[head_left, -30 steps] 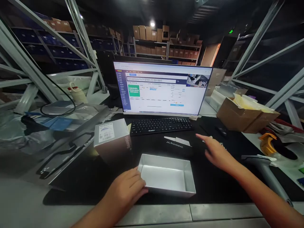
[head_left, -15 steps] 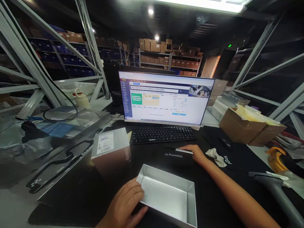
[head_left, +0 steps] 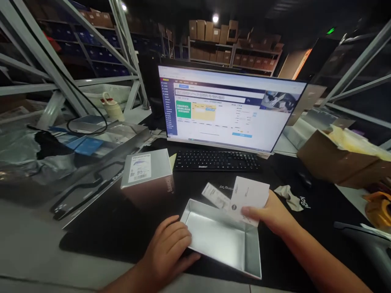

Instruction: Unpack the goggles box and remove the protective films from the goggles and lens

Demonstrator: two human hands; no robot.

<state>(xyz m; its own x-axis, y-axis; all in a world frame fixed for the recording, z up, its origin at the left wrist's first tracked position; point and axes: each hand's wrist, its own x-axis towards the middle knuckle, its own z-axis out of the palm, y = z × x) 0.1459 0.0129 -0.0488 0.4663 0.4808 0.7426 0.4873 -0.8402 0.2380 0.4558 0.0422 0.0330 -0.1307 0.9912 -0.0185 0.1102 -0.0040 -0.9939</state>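
Note:
A shallow silver open-topped box [head_left: 214, 240] lies on the black mat, its inside showing bare metal-grey walls. My left hand [head_left: 171, 244] is closed on its left end, fingers over the rim and thumb along the near side. Above the box's far right corner, my right hand [head_left: 269, 209] pinches a white printed leaflet [head_left: 250, 193] between thumb and fingers. A narrower white printed slip [head_left: 215, 195] sticks out to the left from behind the leaflet; whether the two are joined I cannot tell. The taller silver Wakening box [head_left: 146, 173] stands left of these.
A black keyboard [head_left: 216, 161] lies below the lit monitor [head_left: 226, 110]. To the right are a mouse [head_left: 304, 178], a crumpled white piece [head_left: 290, 198], a cardboard box [head_left: 339, 162] and a grey handled device [head_left: 363, 234]. Clear plastic packaging [head_left: 36, 162] lies at left.
My right hand has moved nearer, bringing the leaflet and slip upright over the open box's far edge. My left hand keeps hold of the box. The head view has tipped downward.

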